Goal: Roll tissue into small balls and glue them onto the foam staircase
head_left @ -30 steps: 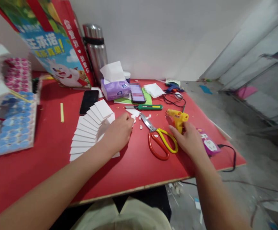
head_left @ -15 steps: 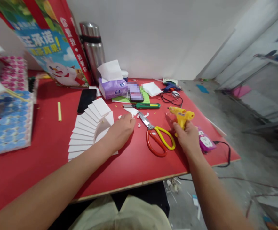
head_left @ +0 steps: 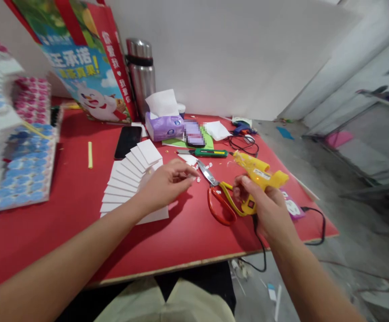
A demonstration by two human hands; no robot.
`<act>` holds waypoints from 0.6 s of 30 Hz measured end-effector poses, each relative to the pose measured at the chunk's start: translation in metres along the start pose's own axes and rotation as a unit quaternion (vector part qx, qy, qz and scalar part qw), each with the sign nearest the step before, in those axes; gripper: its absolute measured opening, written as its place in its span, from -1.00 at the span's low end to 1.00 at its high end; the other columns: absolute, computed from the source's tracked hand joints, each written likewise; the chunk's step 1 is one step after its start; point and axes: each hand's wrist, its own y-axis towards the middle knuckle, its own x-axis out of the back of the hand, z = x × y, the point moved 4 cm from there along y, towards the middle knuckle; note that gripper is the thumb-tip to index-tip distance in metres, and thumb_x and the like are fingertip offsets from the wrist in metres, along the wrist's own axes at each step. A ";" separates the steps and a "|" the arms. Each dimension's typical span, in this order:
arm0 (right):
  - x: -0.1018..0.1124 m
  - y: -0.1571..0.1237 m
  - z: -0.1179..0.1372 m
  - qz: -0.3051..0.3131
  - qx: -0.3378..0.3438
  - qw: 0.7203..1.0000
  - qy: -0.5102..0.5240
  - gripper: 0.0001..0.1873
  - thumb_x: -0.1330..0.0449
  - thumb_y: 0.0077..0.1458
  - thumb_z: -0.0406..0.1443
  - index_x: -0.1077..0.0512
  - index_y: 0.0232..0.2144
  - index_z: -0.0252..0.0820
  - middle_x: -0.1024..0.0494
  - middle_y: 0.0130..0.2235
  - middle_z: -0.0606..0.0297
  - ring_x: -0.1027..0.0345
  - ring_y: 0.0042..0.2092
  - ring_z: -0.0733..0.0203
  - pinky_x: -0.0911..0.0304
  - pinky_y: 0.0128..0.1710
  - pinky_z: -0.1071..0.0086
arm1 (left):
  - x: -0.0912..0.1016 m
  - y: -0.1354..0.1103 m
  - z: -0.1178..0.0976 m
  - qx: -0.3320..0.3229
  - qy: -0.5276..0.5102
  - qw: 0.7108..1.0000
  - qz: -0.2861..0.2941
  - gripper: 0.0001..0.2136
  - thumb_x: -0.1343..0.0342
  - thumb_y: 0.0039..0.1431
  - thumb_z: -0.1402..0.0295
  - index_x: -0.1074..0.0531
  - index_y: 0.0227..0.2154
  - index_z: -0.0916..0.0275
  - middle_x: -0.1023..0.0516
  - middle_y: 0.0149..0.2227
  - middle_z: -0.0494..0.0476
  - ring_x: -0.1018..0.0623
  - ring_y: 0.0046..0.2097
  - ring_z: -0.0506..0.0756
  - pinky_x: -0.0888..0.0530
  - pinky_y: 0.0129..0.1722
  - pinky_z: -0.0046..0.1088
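My right hand is wrapped round the handle of a yellow hot glue gun, lifted over the table with its nozzle pointing left. My left hand hovers beside a fan of overlapping white cards, partly covering it. Its thumb and forefinger are pinched together; whether a small white scrap is between them I cannot make out. Scissors with one red and one yellow handle lie between the hands. Behind them rests a green utility knife, with white scraps nearby.
A purple tissue pack, a steel flask, a printed bag and a black phone stand or lie at the back. Blue and pink pieces fill the left. A cord hangs over the red table's front edge.
My right hand has raised the glue gun off the table and nearer to me. My left hand has lifted from the white scraps, its fingertips moving slightly right and nearer to me.
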 end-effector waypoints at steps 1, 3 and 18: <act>-0.005 -0.002 0.002 0.027 0.006 1.000 0.006 -0.70 -0.39 0.10 -0.08 -0.57 -0.34 -0.22 -0.53 -0.42 0.28 -0.36 -0.42 0.31 -0.29 -0.41 0.44 | 0.002 -0.005 0.004 0.056 -0.115 0.992 0.002 -0.85 -0.24 0.23 0.37 -0.61 -0.17 0.26 -0.59 -0.17 0.17 -0.58 -0.25 0.04 -0.54 -0.18 -0.39; -0.015 -0.009 0.004 0.077 0.034 0.996 0.003 -0.72 -0.35 0.18 -0.09 -0.57 -0.32 -0.21 -0.54 -0.39 0.26 -0.37 -0.40 0.30 -0.30 -0.39 0.42 | 0.003 -0.014 0.012 0.142 -0.302 0.943 0.010 -0.82 -0.32 0.15 0.38 -0.65 -0.18 0.26 -0.63 -0.22 0.15 -0.61 -0.22 0.03 -0.55 -0.14 -0.45; -0.041 -0.022 -0.017 0.263 0.094 0.960 -0.011 -0.75 -0.14 0.36 -0.14 -0.50 -0.26 -0.15 -0.47 -0.33 0.26 -0.36 -0.34 0.23 -0.26 -0.29 0.28 | 0.003 -0.023 0.027 0.177 -0.547 0.818 0.005 -0.78 -0.26 0.20 0.59 -0.63 -0.10 0.36 -0.64 -0.28 0.18 -0.66 -0.25 0.00 -0.60 -0.20 -0.59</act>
